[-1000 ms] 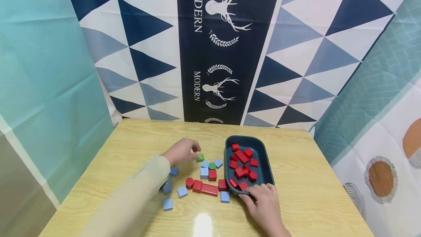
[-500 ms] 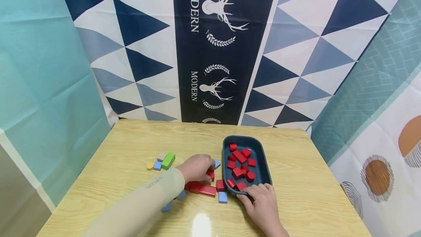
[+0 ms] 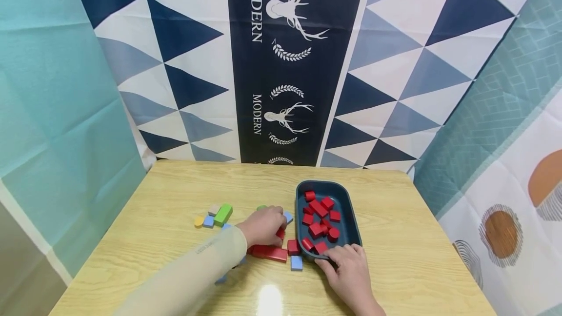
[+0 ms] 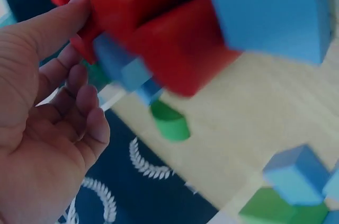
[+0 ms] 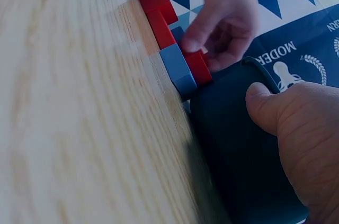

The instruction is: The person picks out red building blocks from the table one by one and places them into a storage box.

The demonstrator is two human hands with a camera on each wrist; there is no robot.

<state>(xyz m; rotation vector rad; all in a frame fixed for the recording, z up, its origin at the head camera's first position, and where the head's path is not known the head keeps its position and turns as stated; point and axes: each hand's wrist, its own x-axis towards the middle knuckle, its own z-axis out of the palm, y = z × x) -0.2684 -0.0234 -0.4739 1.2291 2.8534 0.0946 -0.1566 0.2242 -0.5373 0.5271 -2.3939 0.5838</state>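
Note:
With its thumb and fingertips, my left hand (image 3: 263, 226) pinches a red cube (image 3: 280, 232) among the loose blocks left of the tray. The left wrist view shows the thumb on one side of that cube and curled fingers on the other. My right hand (image 3: 351, 272) grips the near rim of a dark blue tray (image 3: 352, 223), thumb outside the wall. Several red blocks (image 3: 318, 207) lie in the tray. Close by the left hand are a long red block (image 3: 270, 253) and another red cube (image 3: 292, 247), which sits against the tray's side.
A light blue block (image 3: 296, 263) lies at the tray's near left corner, another blue block (image 3: 288, 217) farther back. Left of the forearm are a green block (image 3: 223, 214), a yellow disc (image 3: 199, 222) and a small blue cube (image 3: 208, 222). The forearm hides other blocks. Patterned cloth (image 3: 193, 62) hangs behind.
My left hand has come away from a small green block at the back, moving right and nearer to the red cube, and now pinches it. The right hand stays on the tray rim.

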